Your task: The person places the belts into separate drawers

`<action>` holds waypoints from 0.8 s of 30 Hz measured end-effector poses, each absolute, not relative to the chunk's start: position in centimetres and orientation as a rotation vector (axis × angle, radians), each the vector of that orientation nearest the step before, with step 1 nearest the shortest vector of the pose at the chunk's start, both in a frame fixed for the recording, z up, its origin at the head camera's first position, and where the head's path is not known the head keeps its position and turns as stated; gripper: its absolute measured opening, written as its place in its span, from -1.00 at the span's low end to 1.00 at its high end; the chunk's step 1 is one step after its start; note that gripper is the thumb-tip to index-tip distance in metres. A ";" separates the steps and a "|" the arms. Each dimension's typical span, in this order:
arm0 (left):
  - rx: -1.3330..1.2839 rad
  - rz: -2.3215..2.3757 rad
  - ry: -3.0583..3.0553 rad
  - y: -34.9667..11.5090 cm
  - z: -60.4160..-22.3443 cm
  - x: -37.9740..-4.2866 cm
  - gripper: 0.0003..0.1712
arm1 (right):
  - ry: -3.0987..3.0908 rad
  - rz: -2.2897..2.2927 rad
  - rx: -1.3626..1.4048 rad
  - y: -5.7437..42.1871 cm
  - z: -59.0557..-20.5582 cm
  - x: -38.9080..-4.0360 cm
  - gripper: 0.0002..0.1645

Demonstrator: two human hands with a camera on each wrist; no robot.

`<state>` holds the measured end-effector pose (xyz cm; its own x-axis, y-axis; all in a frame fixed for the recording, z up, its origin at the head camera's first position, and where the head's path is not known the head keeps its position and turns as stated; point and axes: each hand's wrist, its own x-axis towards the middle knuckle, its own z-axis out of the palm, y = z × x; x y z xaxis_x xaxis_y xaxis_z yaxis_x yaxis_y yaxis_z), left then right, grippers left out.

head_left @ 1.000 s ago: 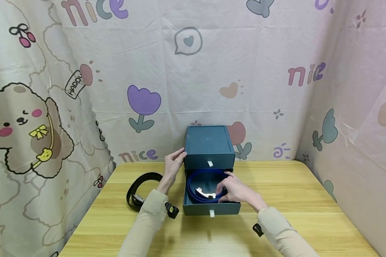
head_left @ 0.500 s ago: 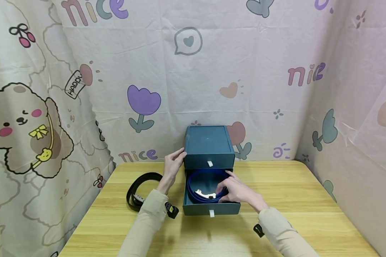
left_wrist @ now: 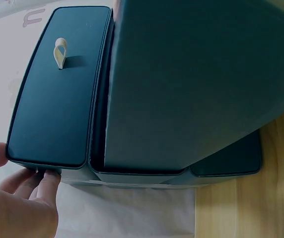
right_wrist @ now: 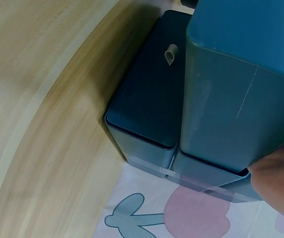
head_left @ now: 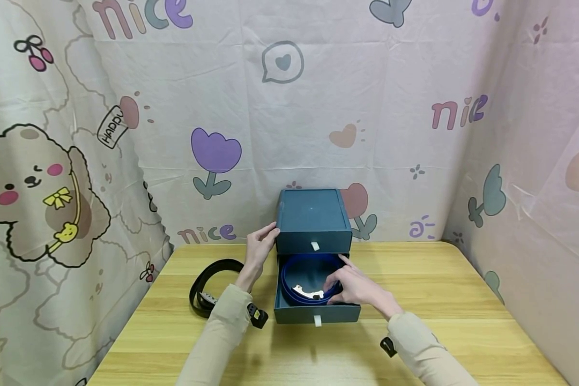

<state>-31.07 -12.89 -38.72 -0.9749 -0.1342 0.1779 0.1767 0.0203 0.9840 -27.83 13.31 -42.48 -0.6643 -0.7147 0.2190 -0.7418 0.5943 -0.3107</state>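
A blue-green drawer box point(head_left: 313, 212) stands at the back of the table, its middle drawer point(head_left: 294, 315) pulled out. Coiled inside that drawer is a blue belt point(head_left: 286, 280) with a shiny gold-toned buckle point(head_left: 306, 292). My right hand point(head_left: 354, 284) reaches over the drawer's right side and holds the coil by its right part, thumb toward the front; its fingertips are out of sight in the right wrist view. My left hand point(head_left: 259, 252) touches the box's upper left side. In the left wrist view its fingers point(left_wrist: 47, 186) rest against the side near the top drawer's front corner.
A black belt point(head_left: 195, 289) with a silver-coloured buckle lies coiled on the table, left of the box and partly behind my left forearm. Light pull tabs point(head_left: 318, 320) hang on the drawer fronts. A printed curtain point(head_left: 280, 134) hangs close behind the box.
The buckle of the blue belt has shifted very slightly since a second ago. Both hands and the drawer stay almost in place.
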 end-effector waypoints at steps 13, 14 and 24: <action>-0.051 -2.051 -2.071 -12.8 -38.8 -31.2 -0.50 | -2.617 0.953 1.165 14.4 -43.3 -27.1 -0.82; -0.053 -2.052 -2.071 -12.8 -38.7 -31.2 -0.50 | -2.592 0.996 1.142 14.5 -43.4 -27.0 -0.83; -0.052 -2.043 -2.078 -12.9 -38.7 -31.0 -0.52 | -2.285 1.166 1.010 15.1 -43.8 -25.1 -0.88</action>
